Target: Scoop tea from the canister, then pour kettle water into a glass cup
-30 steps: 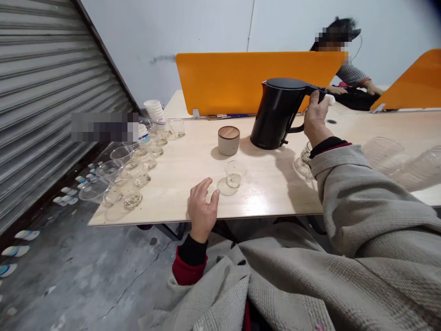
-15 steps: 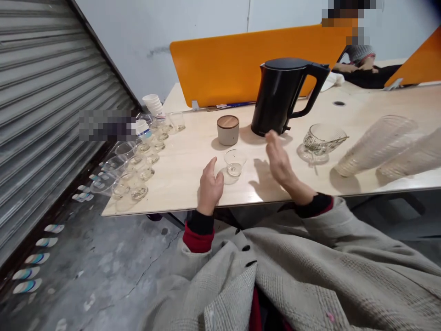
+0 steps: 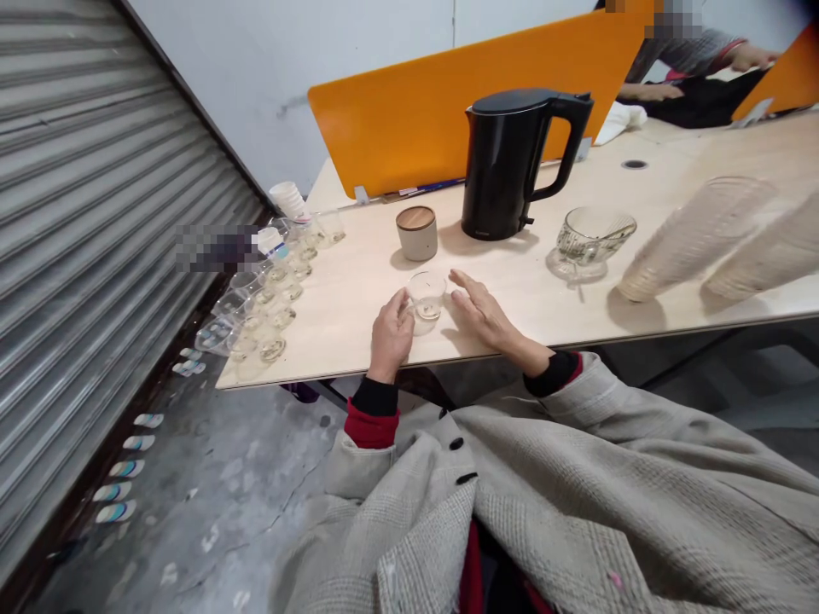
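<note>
A small clear plastic cup (image 3: 427, 297) stands upright on the table between my hands. My left hand (image 3: 392, 337) is at its left side, fingers partly curled and thumb apart; whether the fingertips touch the cup I cannot tell. On the other side, my right hand (image 3: 483, 315) is open with its fingers stretched toward the cup, a small gap between them. Behind the cup sits a grey canister (image 3: 417, 241) with a wooden lid. A black electric kettle (image 3: 496, 170) stands farther back.
To the right are a glass bowl (image 3: 592, 234) with dark bits inside and tall stacks of clear cups (image 3: 691, 239). Several clear cups with dark bits (image 3: 272, 348) crowd the table's left end. An orange divider (image 3: 397, 128) runs behind; another person's hand (image 3: 752, 58) shows beyond.
My right hand has come down and left, close to the cup. The left hand is now right beside the cup. The camera view has shifted slightly, and the other person's arm has moved.
</note>
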`<state>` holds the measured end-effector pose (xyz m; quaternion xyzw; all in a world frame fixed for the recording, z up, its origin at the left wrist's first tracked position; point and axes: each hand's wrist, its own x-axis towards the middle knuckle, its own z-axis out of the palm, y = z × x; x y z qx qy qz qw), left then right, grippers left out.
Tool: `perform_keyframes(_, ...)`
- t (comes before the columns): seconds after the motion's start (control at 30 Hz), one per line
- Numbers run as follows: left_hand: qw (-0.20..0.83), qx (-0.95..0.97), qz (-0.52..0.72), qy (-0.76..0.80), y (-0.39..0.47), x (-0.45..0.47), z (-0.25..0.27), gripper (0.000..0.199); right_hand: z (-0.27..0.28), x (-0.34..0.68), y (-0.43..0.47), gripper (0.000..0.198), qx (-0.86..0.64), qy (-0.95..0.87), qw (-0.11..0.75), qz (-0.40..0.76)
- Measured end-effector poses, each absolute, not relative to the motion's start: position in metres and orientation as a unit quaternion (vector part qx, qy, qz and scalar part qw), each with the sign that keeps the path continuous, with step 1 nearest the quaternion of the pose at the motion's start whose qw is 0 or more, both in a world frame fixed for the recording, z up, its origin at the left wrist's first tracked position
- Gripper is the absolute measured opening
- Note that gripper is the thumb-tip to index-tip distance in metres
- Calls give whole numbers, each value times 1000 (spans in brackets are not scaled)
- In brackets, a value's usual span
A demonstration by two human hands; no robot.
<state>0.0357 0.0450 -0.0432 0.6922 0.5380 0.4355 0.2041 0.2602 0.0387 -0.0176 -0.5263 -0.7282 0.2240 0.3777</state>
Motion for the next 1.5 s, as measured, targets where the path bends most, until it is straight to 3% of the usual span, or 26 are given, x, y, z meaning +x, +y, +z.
perform_keyframes(0.1, 151, 683, 437, 566, 47, 36, -44, 57, -21, 263, 40, 69, -561, -733, 358, 139)
perform_keyframes(0.2, 93, 707, 398, 577, 46, 39, -41, 60, -23, 261, 41, 69, -589, -757, 271, 81)
perform_keyframes(0.47, 95, 768, 273, 572, 37, 46, -27, 50, -16, 252, 39, 70, -582, -797, 141, 83)
perform_keyframes(0.97, -8, 717, 71, 693, 30, 63, -10, 60, 2, 246, 31, 73, -644, -761, 47, 64)
perform_keyframes(1.5, -6, 714, 53, 698, 33, 64, -13, 62, 4, 243, 31, 73, -647, -759, 27, 70)
